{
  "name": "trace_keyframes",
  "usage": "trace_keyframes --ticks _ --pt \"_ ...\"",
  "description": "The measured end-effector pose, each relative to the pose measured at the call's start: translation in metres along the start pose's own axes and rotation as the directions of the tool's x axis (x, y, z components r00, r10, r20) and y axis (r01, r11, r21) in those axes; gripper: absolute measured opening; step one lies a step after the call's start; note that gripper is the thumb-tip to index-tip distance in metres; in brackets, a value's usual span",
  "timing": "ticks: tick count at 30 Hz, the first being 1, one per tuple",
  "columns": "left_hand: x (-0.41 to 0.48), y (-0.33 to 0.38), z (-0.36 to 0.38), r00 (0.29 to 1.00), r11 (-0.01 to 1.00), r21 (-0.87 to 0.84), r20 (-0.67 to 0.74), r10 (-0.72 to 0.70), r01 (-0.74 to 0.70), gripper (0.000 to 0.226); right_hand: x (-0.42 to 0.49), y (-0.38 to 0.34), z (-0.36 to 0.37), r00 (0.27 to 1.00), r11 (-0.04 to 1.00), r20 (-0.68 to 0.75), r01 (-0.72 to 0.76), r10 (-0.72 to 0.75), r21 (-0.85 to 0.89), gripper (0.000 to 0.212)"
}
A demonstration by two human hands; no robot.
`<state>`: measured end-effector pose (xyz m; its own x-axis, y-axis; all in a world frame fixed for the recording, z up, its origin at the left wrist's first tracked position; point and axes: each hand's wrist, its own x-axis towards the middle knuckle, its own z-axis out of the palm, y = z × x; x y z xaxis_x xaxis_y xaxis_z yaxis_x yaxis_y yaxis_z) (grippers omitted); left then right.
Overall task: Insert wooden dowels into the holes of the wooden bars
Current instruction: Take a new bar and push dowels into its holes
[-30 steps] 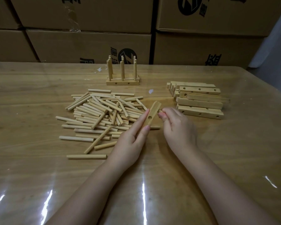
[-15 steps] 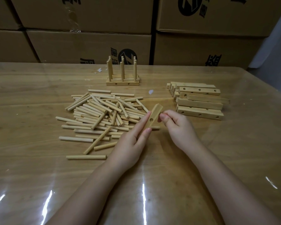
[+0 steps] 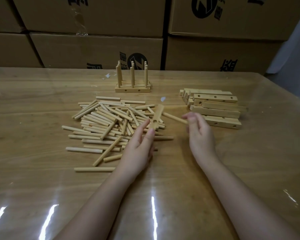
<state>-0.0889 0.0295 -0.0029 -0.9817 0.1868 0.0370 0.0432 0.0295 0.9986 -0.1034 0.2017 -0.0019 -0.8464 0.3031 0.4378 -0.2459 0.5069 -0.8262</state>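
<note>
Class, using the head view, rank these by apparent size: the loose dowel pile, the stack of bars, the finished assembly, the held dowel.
1. loose dowel pile
2. stack of bars
3. finished assembly; it stands farther back, so its rank against the stack is unsure
4. held dowel

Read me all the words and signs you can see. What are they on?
Round black logo on the cardboard boxes: a zigzag shape, no clear letter.
Black blocky characters on the boxes: too blurred and cut off to read.
Dowels and bars: no writing visible.
</note>
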Motion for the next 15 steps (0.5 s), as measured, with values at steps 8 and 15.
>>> trace_keyframes --ticks 8,15 --pt "0.004 0.01 -0.008 0.995 0.919 -0.389 -0.042 -0.091 0.068 0.024 -0.001 -0.003 0.006 0.973 0.995 0.228 -0.006 0.029 -0.102 0.011" --pt "0.006 0.01 -0.014 0.986 0.815 -0.568 -0.029 -0.162 0.117 0.034 -0.006 -0.009 0.009 0.847 0.889 0.526 0.298 -0.077 -0.348 0.025"
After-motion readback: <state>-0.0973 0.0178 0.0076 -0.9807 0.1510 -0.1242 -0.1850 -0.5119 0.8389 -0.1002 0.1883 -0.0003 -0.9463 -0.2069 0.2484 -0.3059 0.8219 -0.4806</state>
